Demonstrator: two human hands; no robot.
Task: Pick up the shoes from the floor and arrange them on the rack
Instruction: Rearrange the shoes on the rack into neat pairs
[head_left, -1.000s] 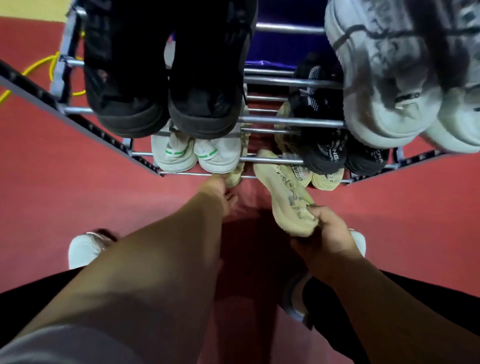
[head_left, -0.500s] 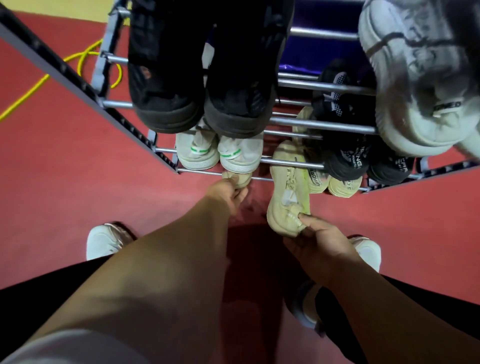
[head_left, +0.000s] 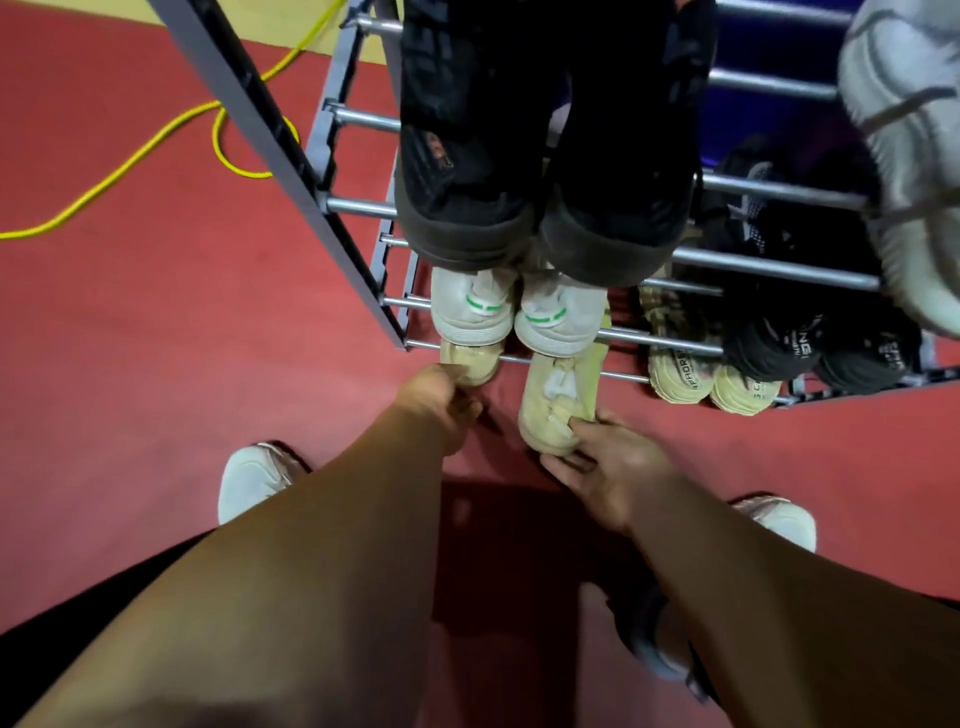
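A tiered metal shoe rack (head_left: 691, 338) stands before me on the red floor. My right hand (head_left: 608, 467) grips the heel of a pale yellow shoe (head_left: 556, 400) whose toe lies under the rack's lowest bar. My left hand (head_left: 441, 395) pinches the heel of a second pale yellow shoe (head_left: 470, 361), which sits mostly under the lowest tier. White shoes with green marks (head_left: 519, 312) sit just above them. Black shoes (head_left: 540, 156) fill the top tier.
Another yellow pair (head_left: 711, 374) and black shoes (head_left: 810, 343) sit at the rack's lower right; a grey-white shoe (head_left: 914, 156) hangs at the upper right. A yellow cable (head_left: 156, 140) loops on the floor at left. My own white shoes (head_left: 254, 478) flank my arms.
Both yellow shoes have been pushed toe-first further under the lowest tier. The right-hand shoe turned from slanted to straight, and the view shifted right.
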